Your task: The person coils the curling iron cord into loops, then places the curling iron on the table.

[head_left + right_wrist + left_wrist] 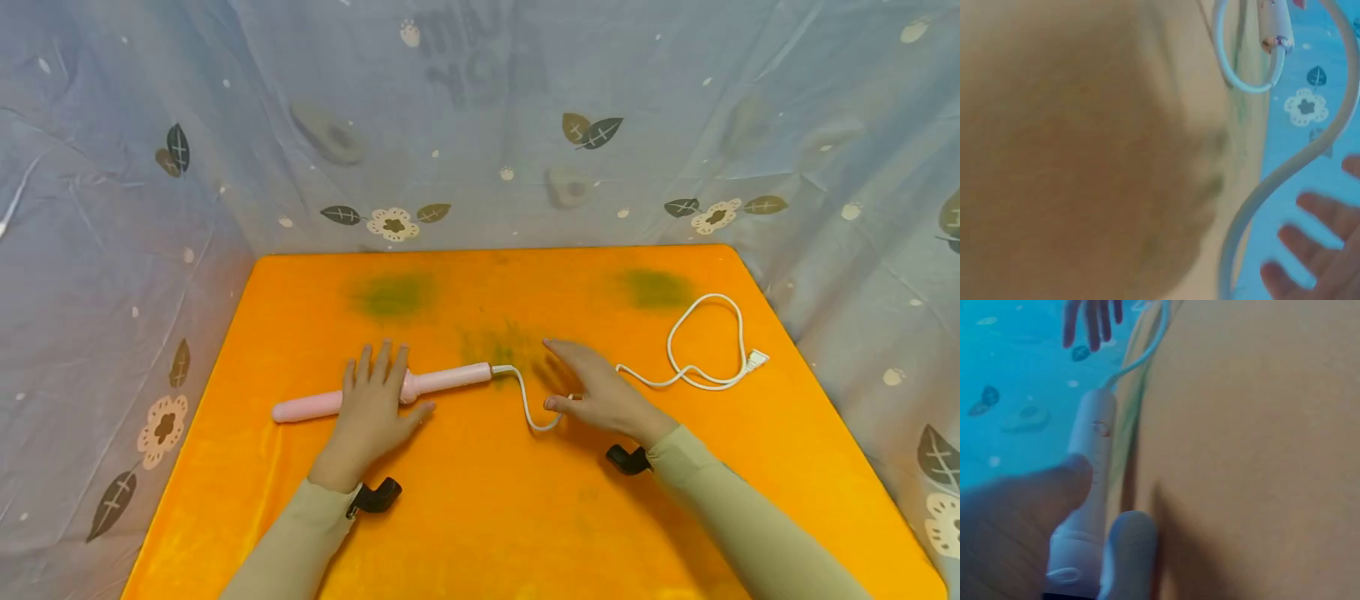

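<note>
A pink curling iron (453, 378) lies slantwise on the orange table, its rounded tip to the left and its handle to the right. Across its middle spreads my left hand (369, 421), fingers straight and palm down, hiding part of the barrel. In the left wrist view the thumb (1054, 494) overlaps the handle (1099, 437), with a rounded clamp lever (1130, 550) beside it. My right hand (603, 400) is over the white cord (527, 404), thumb and fingers apart. In the right wrist view the cord (1285, 172) runs loosely past the spread fingers (1310, 247).
The cord loops at the right of the orange table (480, 517) and ends in a white plug (757, 359). Greenish stains (393, 295) mark the tabletop. A grey-blue curtain (495, 125) with leaves and flowers surrounds the far side and both sides.
</note>
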The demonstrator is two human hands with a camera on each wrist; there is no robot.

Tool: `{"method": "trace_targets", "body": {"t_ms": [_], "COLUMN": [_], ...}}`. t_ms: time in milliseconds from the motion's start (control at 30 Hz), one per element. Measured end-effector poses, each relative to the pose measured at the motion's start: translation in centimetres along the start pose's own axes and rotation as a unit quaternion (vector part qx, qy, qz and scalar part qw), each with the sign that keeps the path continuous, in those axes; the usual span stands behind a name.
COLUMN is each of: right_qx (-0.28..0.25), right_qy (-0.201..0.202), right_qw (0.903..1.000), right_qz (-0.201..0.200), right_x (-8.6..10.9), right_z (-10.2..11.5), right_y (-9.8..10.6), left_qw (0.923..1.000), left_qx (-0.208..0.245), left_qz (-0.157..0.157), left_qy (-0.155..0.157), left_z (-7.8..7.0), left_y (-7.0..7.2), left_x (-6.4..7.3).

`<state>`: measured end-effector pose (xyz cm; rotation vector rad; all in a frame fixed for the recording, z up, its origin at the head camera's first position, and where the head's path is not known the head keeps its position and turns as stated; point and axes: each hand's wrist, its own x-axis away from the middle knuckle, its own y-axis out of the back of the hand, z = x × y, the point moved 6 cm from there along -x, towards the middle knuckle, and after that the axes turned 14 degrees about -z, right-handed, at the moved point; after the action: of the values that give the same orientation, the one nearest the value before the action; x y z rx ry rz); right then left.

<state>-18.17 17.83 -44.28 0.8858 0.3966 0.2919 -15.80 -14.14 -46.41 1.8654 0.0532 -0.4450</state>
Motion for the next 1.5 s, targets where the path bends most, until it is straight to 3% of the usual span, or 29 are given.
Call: {"method": "trace_targets", "body": {"t_ms": [100,267,333,467,667,967,1500], "right_qx": [-0.08,-0.2,-0.227,-0.246,-0.257,-0.256,-0.211], "right_qy": [-0.027,-0.095,-0.115,-0.117,-0.08,-0.105,-0.105], "right_qw": [0.9961,0.9726,0.963,0.9553,0.9543,0.9516,0.9669], "right_qz": [0.027,0.071,0.088,0.115,0.13,0.134,0.099], "right_x": [0.5,1.2,1.4,1.8,2.2,2.2,1.8], "right_z": [-0.8,-2.6,-3.2,-3.9,-4.4,-5.3,-5.2], "right_y": [-0.3,-1.2,-1.6,-2.1,-2.7,-2.8,-2.8], "left_qw": [0.9991,0.9953,0.994,0.9935,0.9948,0.995,0.9958], "left_qx": [0.031,0.068,0.079,0.083,0.072,0.078,0.077], "left_qz": [-0.002,-0.008,-0.018,-0.039,-0.05,-0.057,-0.047], "left_qy": [-0.028,-0.068,-0.073,-0.068,-0.051,-0.025,-0.016], "left_z": [-0.4,-0.9,-1.0,-0.9,-0.6,-0.7,-1.1], "left_y": [-0.7,-1.5,-1.6,-1.8,-2.4,-2.4,-2.1], "left_x": [-0.3,-0.6,-0.7,-0.9,-0.8,-1.0,-1.1]}}
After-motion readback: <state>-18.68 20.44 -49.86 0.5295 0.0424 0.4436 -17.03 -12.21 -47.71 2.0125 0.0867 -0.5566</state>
